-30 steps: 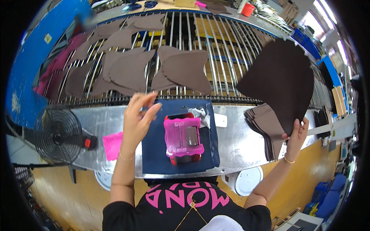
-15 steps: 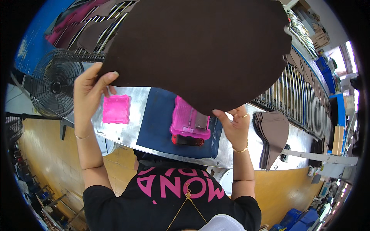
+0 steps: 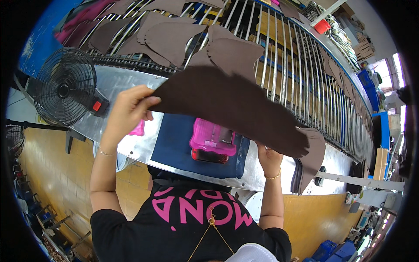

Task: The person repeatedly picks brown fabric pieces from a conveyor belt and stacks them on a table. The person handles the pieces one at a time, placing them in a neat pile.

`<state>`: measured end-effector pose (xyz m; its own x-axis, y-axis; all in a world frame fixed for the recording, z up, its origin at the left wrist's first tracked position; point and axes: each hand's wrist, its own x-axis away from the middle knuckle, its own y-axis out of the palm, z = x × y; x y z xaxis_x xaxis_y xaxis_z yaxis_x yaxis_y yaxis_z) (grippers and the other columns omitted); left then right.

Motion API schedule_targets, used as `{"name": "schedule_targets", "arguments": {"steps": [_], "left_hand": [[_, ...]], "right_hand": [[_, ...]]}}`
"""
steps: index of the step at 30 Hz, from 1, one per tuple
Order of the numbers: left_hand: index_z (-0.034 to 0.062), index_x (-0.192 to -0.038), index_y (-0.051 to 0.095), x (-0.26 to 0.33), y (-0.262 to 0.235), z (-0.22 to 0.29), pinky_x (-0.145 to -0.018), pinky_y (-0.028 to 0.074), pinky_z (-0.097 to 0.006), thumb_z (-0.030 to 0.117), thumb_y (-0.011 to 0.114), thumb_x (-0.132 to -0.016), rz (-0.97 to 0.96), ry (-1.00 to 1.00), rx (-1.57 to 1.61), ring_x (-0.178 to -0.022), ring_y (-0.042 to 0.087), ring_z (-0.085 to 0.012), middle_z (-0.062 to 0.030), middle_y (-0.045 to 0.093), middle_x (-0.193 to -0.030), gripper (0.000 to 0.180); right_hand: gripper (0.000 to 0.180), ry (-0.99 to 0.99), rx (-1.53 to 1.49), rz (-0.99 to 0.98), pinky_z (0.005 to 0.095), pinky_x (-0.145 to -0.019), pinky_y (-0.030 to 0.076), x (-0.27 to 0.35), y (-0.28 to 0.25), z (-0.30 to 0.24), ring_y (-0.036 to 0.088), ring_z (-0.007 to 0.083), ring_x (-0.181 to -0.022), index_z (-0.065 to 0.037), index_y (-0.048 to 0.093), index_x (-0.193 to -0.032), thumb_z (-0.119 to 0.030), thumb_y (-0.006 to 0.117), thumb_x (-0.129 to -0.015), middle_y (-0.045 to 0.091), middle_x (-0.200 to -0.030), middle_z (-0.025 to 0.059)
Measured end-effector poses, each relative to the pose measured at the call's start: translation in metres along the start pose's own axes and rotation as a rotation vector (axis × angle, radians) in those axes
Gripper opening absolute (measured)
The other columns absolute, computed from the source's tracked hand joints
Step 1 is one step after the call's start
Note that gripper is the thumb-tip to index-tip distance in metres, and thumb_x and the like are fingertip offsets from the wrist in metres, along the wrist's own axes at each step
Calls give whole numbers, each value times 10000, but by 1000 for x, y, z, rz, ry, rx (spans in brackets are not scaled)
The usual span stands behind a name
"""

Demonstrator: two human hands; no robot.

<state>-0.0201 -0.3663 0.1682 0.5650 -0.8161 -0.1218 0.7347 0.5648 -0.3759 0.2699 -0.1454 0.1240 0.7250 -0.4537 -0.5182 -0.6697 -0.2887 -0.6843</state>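
My left hand (image 3: 131,109) pinches the left corner of a dark brown leather-like cut piece (image 3: 227,102). The piece is held up at a slant over the table, with a wavy right end. Under its near edge on the right, my right hand (image 3: 269,160) is closed on it, the fingertips partly hidden. Below the piece lies a pink tray (image 3: 212,135) with small things in it, above a red and black object (image 3: 209,156). Both rest on a dark blue cloth (image 3: 174,144). A smaller pink tray (image 3: 139,129) is mostly hidden behind my left hand.
A black fan (image 3: 65,89) stands at the left end of the metal table (image 3: 115,78). Beyond the table runs a rack of metal rods (image 3: 301,65) bearing brown cut pieces (image 3: 166,41). On the right, a stack of brown pieces (image 3: 312,163) overhangs the table's front edge.
The brown piece has come down and tilted, so the rack behind it shows. My left hand has moved right and lower; my right hand has dropped slightly and is now partly covered by the piece.
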Motion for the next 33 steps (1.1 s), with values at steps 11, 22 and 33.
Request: {"name": "schedule_targets", "arguments": {"steps": [11, 22, 33], "left_hand": [[78, -814, 675, -38, 97, 33, -575, 480, -362, 107, 688, -755, -368, 438, -330, -699, 601, -277, -63, 567, -758, 67], [98, -942, 657, -59, 139, 76, -635, 490, -341, 151, 700, -776, -306, 639, -323, -751, 602, -236, -57, 546, -898, 180], [92, -1097, 636, -40, 69, 57, -581, 455, -305, 168, 710, -802, -207, 257, -327, -643, 543, -206, -68, 575, -898, 313]], "right_hand": [[137, 481, -38, 108, 250, -737, 453, 104, -79, 61, 601, 157, -815, -22, 662, -947, 39, 646, -826, 631, -906, 64], [142, 845, -816, 425, 164, -692, 438, 122, -147, 83, 561, 42, -789, -18, 565, -1046, 25, 552, -911, 638, -903, 32], [179, 839, -1211, 627, 235, -631, 501, -28, -8, 216, 591, 106, -770, -91, 555, -1093, -25, 503, -935, 621, -952, 12]]}}
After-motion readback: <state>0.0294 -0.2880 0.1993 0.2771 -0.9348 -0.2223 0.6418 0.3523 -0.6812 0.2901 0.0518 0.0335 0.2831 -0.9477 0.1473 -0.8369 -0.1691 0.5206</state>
